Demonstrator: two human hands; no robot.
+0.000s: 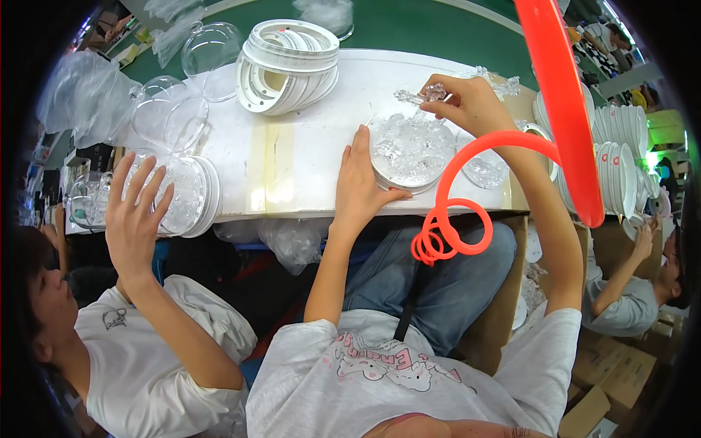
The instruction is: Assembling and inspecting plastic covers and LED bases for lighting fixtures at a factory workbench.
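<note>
A round white base [403, 183] lies on the table in front of me, its top covered with clear, glassy-looking pieces [412, 146]. Along its left and front edge rests my left hand [356, 182], fingers stretched out and thumb pointing right, touching the rim without wrapping round it. Above the base's far right side, my right hand [475, 104] pinches a small clear plastic piece [432, 93] between thumb and fingers. Another clump of clear pieces [485, 169] lies right of the base, partly behind a red coil.
A red coiled tube [580, 109] hangs before my right arm. White rings [290, 69] are stacked at the far left of the white table [314, 157]. A co-worker's hand [139, 212] hovers by another white base [208, 197]. Clear domes [171, 117] stand behind it.
</note>
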